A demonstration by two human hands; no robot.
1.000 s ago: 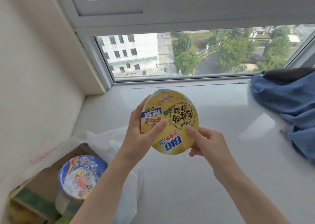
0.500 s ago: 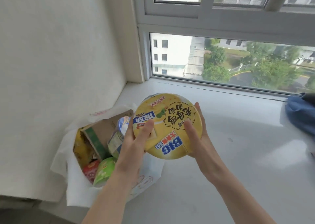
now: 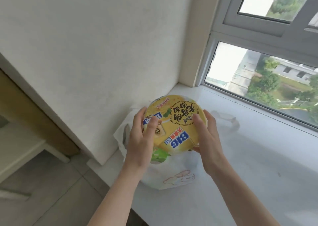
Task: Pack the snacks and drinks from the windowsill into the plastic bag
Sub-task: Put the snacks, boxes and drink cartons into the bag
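Left hand (image 3: 141, 138) grasps the noodle bowl (image 3: 173, 125) at its 9 o'clock rim, thumb laid over the lid and fingers curled behind. Right hand (image 3: 207, 136) grasps the same bowl at its 4 o'clock rim, thumb on the lid, fingers under the edge. The bowl is held lid toward the camera, tilted, directly over the mouth of the bag (image 3: 173, 174), which sits on the sill (image 3: 258, 165) against the wall (image 3: 103, 45). Whether the bowl's base already touches the contents cannot be told. A green packet (image 3: 159, 155) shows in the bag mouth at the bowl's 7 o'clock; other contents are hidden behind the bowl. One bag handle (image 3: 228, 120) lies loose on the sill at the bowl's 3 o'clock. The window (image 3: 258, 81) stands at 2 o'clock from the bag. Assessment: the step in hand is lowering the bowl into the bag. To do it well, level the bowl and set it base down on the packed goods, not wedged on the green packet; keep the bag mouth spread so the rim does not catch the film; let go only once the bowl sits steady. The bag stands near the sill's edge, so downward pressure should be kept light to avoid tipping it off.
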